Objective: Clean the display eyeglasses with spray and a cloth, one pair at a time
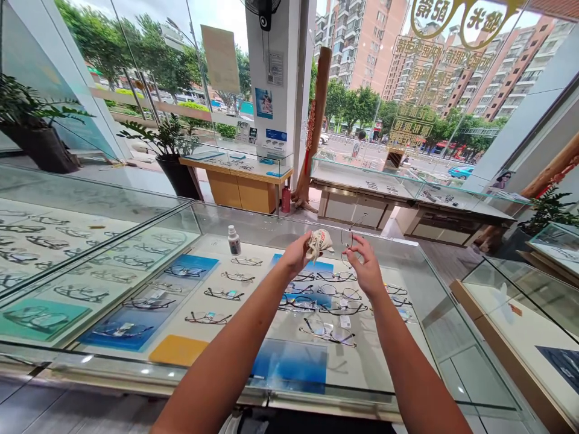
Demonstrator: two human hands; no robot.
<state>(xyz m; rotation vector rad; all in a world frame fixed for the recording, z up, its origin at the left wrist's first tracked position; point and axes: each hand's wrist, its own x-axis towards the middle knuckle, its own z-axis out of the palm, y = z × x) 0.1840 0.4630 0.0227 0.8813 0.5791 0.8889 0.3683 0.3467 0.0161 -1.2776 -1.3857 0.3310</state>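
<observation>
Above the glass display case, my left hand (298, 252) is closed around a crumpled beige cleaning cloth (319, 244) with reddish print. To its right, my right hand (365, 262) pinches a pair of thin-rimmed eyeglasses (347, 240) by the frame, a short gap away from the cloth. One slim temple of the glasses points up and away. A small white spray bottle (234, 240) with a dark label stands upright on the glass top, left of my hands. Rows of eyeglasses (337, 307) lie inside the case below.
The glass display case (357, 392) spans the space before me, with blue and yellow cards inside. Another glass case (525, 325) stands at the right. Farther off are a wooden counter (244, 190), a potted plant (174, 172), a red fire extinguisher (286, 199) and large windows.
</observation>
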